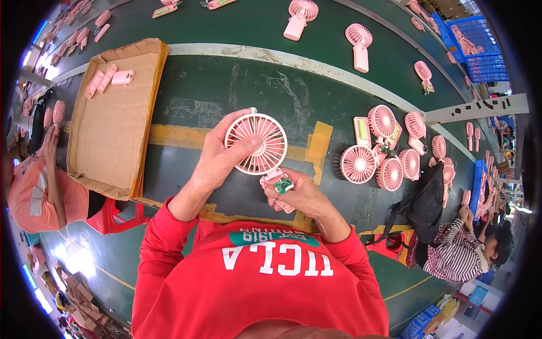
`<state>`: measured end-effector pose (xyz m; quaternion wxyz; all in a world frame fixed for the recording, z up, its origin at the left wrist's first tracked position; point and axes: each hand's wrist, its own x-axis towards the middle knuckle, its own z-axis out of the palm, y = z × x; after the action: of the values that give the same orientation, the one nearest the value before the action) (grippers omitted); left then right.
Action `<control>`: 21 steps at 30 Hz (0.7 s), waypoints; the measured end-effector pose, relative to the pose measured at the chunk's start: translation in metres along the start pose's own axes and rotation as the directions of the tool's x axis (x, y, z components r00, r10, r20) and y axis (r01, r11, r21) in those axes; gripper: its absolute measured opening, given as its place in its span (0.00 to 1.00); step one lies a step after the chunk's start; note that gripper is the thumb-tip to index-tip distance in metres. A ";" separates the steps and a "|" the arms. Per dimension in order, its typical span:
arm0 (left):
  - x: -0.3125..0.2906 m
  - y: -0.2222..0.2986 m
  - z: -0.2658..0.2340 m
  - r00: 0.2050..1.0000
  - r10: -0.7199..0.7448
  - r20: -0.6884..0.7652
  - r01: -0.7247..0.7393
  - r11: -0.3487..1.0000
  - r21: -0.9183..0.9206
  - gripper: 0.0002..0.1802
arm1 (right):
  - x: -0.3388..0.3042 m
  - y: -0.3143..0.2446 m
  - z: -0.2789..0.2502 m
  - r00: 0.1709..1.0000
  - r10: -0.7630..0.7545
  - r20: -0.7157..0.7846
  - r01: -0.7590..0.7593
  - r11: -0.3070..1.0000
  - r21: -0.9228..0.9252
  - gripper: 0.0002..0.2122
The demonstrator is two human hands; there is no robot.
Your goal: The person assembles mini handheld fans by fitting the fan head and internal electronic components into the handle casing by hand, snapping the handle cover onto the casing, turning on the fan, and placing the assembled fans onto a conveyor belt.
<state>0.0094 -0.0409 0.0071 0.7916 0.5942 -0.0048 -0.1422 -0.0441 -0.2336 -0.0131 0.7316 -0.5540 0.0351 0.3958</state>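
A pink handheld fan (pixel 271 148) is held between my two hands above the dark green table. My left hand (pixel 223 150) grips its round grille head, the thumb lying across the front and the fingers behind. Lower down, my right hand (pixel 302 195) is closed round the fan's handle end, where a small green circuit board (pixel 284 185) shows uncovered. The inside of that handle is partly hidden by my fingers. To the right, a cluster of pink fans (pixel 358 164) lies on the table, some with green boards exposed.
A shallow cardboard tray (pixel 107 138) at left holds several pink handle parts (pixel 107 79). Beyond a pale rail (pixel 271 55), more pink fans (pixel 359 42) lie on a green belt. A black bag (pixel 423 198) stands right. People work at both sides. A blue crate (pixel 480 48) is far right.
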 end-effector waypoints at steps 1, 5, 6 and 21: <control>0.001 -0.002 0.000 1.000 -0.002 0.000 0.002 1.000 -0.001 0.28 | 0.000 -0.002 0.002 0.998 0.044 -0.042 -0.044 0.999 -0.004 0.12; 0.003 -0.005 -0.001 1.000 -0.014 -0.007 0.014 1.000 0.013 0.29 | -0.001 -0.003 0.009 0.988 0.018 -0.156 -0.007 0.997 0.073 0.10; 0.003 -0.005 -0.002 1.000 -0.020 -0.014 0.020 0.999 0.032 0.29 | -0.001 -0.001 0.010 0.988 0.020 -0.155 -0.009 0.997 0.074 0.10; 0.000 -0.009 0.000 0.803 0.524 0.283 -0.518 0.382 0.765 0.19 | 0.028 0.022 0.000 0.962 -0.059 -0.267 0.082 0.993 0.079 0.09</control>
<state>0.0070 -0.0432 -0.0013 0.4298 0.8563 -0.2531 0.1342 -0.0382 -0.2170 -0.0443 0.7580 -0.5695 0.1301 0.2901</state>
